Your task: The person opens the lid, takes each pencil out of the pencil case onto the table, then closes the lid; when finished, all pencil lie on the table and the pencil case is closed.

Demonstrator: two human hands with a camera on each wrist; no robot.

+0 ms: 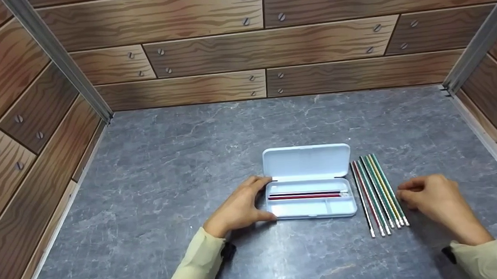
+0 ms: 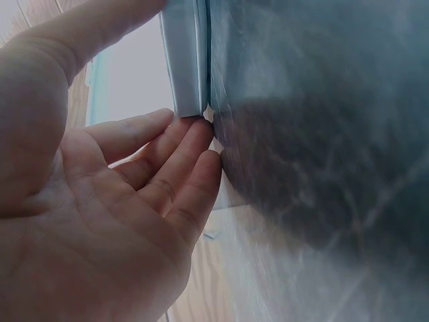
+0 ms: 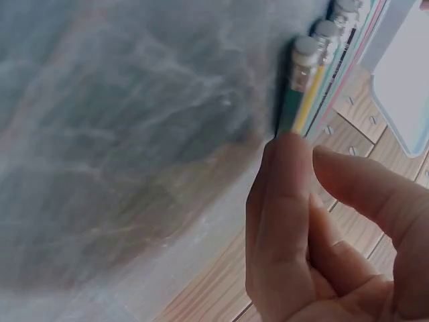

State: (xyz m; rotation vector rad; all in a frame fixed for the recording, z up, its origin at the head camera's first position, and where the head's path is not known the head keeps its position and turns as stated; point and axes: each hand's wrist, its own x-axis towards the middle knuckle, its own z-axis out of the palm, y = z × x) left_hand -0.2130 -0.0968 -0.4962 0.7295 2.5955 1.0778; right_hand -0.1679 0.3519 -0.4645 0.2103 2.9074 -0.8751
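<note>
A light blue pencil case (image 1: pixel 309 216) lies with its lid (image 1: pixel 306 162) raised at the back. In its rear compartment rest a dark pencil and a red pencil (image 1: pixel 306 197). My left hand (image 1: pixel 241 204) spans the case's left end, thumb at the front corner and fingers at the back; the left wrist view shows fingertips (image 2: pixel 194 127) right at the case's edge. To the right of the case, several pencils with eraser ends lie side by side. Beside the outermost green pencil (image 3: pixel 290 111) is my right hand (image 1: pixel 435 199), its loosely bent fingertips close to it, thumb and forefinger slightly apart.
The grey marbled tabletop (image 1: pixel 181 161) extends around the case and pencils. Wood-patterned panels (image 1: pixel 209 55) wall it in at the back and both sides, with metal posts (image 1: pixel 67 68) at the corners.
</note>
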